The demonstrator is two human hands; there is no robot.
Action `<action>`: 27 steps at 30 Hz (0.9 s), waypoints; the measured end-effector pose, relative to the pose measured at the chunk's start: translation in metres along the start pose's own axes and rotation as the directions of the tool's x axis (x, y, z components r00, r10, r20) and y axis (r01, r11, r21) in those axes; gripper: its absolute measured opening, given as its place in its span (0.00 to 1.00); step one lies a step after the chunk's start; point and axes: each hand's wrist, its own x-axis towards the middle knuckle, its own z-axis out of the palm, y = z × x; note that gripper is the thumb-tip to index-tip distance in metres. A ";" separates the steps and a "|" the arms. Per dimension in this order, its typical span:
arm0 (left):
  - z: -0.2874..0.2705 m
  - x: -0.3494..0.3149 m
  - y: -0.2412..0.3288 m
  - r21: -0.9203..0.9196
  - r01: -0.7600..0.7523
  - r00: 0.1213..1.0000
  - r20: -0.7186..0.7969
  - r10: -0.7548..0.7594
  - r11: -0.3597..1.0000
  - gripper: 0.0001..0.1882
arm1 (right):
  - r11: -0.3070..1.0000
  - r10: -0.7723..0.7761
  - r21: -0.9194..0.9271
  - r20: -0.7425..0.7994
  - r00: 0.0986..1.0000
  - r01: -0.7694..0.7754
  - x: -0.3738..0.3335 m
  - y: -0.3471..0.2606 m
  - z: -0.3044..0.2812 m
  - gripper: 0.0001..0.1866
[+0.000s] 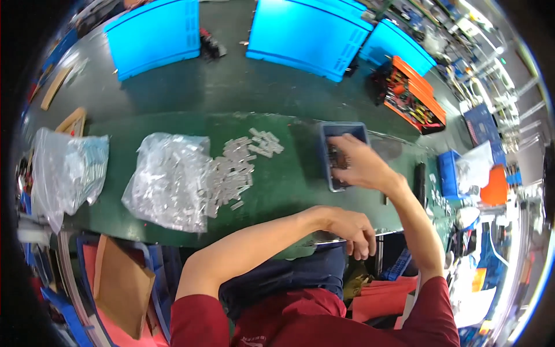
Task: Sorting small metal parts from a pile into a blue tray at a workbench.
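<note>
My right hand (pixel 364 163) reaches over a small dark blue bin (pixel 354 128), its thumb and fingers spread apart above the dark small parts (pixel 335 157) inside. Part of the bin's contents is hidden behind this hand. Bent across my body, my left arm brings my left hand (pixel 350 228) to the table's front edge, just below the bin. The left fingers curl downward and close together; whatever they hold, if anything, is too small or hidden to make out.
Small clear plastic pieces (pixel 231 173) lie heaped beside a clear bag (pixel 167 182) on the green table mat (pixel 283 196). Another filled bag (pixel 69 168) lies at the left. Blue crates (pixel 312 34) stand at the back, with an orange tool box (pixel 413 95) at the right.
</note>
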 end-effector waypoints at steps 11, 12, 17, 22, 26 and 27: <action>0.003 0.001 0.008 0.054 0.013 1.000 -0.004 -0.013 0.998 0.17 | 0.986 -0.160 0.023 -0.137 0.978 0.165 -0.008 0.021 0.007 0.14; 0.003 0.000 0.008 0.051 0.015 1.000 -0.009 -0.014 0.999 0.17 | 0.986 -0.153 0.038 -0.168 0.974 0.162 -0.007 0.020 0.007 0.12; 0.003 -0.003 0.009 0.041 0.008 1.000 -0.007 -0.008 0.999 0.18 | 0.922 0.213 0.358 -0.157 0.964 -0.146 -0.012 0.001 -0.007 0.09; 0.003 -0.004 0.012 0.064 0.010 1.000 0.006 -0.010 0.998 0.16 | 0.615 0.429 0.735 -0.007 0.903 -0.286 -0.018 -0.005 -0.013 0.12; 0.002 -0.002 0.009 0.064 0.008 1.000 0.003 -0.008 0.998 0.16 | 0.512 0.460 0.811 0.022 0.888 -0.285 -0.021 0.001 -0.012 0.14; 0.002 -0.002 0.008 0.054 0.007 1.000 0.008 -0.007 0.999 0.16 | 0.512 0.458 0.810 0.023 0.888 -0.285 -0.021 0.001 -0.013 0.14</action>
